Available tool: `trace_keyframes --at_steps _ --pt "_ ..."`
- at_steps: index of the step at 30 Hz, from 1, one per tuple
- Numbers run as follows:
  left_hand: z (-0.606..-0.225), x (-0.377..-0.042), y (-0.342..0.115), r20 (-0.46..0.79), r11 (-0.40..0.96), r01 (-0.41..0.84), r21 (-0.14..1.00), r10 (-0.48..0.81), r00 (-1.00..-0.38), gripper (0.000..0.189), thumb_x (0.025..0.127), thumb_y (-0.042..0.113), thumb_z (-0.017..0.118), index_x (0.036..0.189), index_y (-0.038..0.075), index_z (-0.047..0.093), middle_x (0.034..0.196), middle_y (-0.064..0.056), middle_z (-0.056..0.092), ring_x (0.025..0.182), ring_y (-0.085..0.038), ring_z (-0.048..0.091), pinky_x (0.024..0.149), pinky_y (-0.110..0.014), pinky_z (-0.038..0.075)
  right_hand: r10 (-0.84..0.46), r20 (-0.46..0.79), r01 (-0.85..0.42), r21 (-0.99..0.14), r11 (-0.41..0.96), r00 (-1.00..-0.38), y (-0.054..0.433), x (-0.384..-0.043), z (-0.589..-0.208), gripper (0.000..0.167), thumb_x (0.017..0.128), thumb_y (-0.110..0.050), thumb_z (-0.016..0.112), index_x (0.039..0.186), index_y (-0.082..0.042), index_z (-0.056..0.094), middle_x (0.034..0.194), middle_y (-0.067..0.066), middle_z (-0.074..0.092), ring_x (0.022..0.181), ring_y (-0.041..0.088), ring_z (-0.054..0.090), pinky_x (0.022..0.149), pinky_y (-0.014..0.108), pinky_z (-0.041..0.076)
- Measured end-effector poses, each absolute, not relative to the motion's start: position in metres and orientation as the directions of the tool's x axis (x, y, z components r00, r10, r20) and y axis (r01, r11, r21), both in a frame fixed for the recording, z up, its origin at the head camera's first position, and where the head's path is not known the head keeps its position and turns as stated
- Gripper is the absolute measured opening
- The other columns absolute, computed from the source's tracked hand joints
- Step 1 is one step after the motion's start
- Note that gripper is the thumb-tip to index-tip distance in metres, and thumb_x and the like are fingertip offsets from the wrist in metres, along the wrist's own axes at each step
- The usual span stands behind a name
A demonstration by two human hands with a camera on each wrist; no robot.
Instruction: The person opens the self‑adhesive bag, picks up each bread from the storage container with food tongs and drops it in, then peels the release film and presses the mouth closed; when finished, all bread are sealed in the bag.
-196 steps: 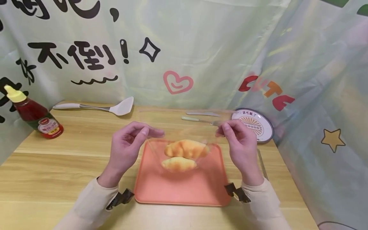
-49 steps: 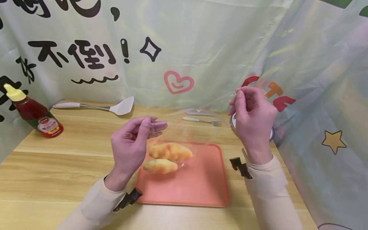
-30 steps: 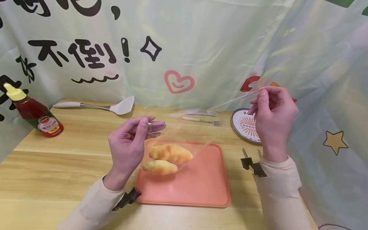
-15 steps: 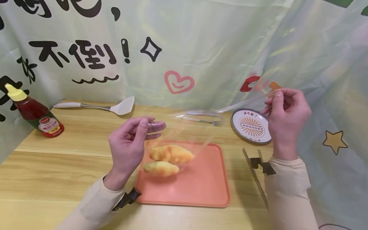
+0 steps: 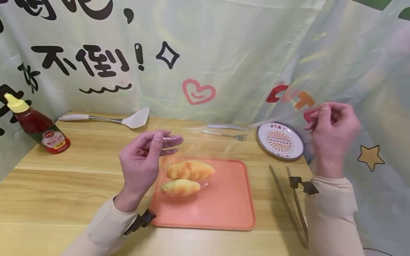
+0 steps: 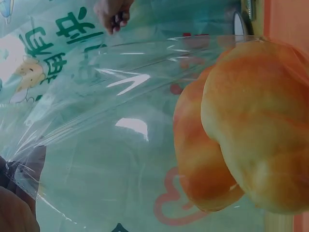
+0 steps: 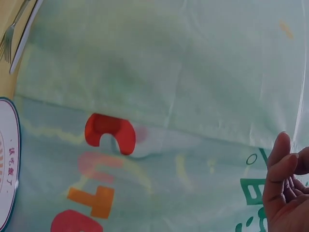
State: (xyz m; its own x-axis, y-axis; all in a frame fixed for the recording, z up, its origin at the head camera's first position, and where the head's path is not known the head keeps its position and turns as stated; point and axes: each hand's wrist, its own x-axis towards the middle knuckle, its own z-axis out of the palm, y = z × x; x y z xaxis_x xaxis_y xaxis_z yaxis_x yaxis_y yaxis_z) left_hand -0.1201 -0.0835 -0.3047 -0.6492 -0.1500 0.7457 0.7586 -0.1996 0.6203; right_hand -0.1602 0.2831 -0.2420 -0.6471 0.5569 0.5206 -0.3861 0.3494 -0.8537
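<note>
Two golden bread rolls (image 5: 190, 170) lie inside a clear plastic bag (image 6: 116, 101), over the pink tray (image 5: 224, 199). In the head view, my left hand (image 5: 144, 160) pinches the bag's gathered edge between thumb and fingers, above and left of the rolls. Far to the right, above the table, my right hand (image 5: 334, 135) pinches the end of a thin clear strip of plastic, stretched back toward the bag. Whether that strip is still joined to the bag is hard to see. The left wrist view shows the rolls (image 6: 260, 121) up close, bunched at the bag's end.
Metal tongs (image 5: 285, 199) lie right of the tray, under the right wrist. Behind are a round plate (image 5: 280, 140), a fork (image 5: 224, 134) and a table knife (image 5: 225, 127). A white spatula (image 5: 136, 118) and red sauce bottle (image 5: 45, 131) stand left; a printed cloth backs the table.
My right hand has moved well to the right and slightly down, drawing the strip out long. The rolls have shifted left since the first frame; my left hand stays nearly still.
</note>
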Motion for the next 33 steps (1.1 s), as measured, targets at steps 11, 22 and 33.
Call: trace_keyframes --at_steps 11,22,33 --pt "-0.305 -0.120 -0.086 0.745 -0.164 0.761 0.627 -0.156 -0.648 0.017 0.098 -0.006 0.054 0.097 -0.020 0.062 0.087 -0.028 0.070 0.078 -0.031 0.072 0.057 -0.038 0.058 0.579 0.468 -0.355 -0.884 0.304 -0.668 0.301 -0.158 -0.241 0.007 0.097 -0.011 0.059 0.096 -0.005 0.062 0.072 0.008 0.065 0.042 0.013 0.054 0.041 0.016 0.046" --pt "-0.307 -0.122 -0.087 0.726 -0.141 0.745 0.652 -0.165 -0.667 0.017 0.098 -0.005 0.054 0.096 -0.019 0.063 0.087 -0.027 0.070 0.075 -0.031 0.072 0.055 -0.038 0.058 0.532 0.338 -0.313 -0.939 0.140 -0.777 0.309 -0.157 -0.242 0.012 0.096 -0.009 0.063 0.099 0.002 0.061 0.071 0.010 0.066 0.045 0.016 0.061 0.043 0.021 0.050" --pt "-0.307 -0.123 -0.090 0.718 -0.130 0.742 0.658 -0.188 -0.670 0.017 0.097 -0.005 0.054 0.095 -0.019 0.064 0.087 -0.027 0.070 0.075 -0.030 0.073 0.056 -0.037 0.058 0.336 0.101 -0.236 -0.892 -0.387 -0.936 0.322 -0.157 -0.245 0.018 0.093 -0.005 0.068 0.101 0.009 0.062 0.092 0.020 0.072 0.058 0.021 0.067 0.052 0.022 0.054"
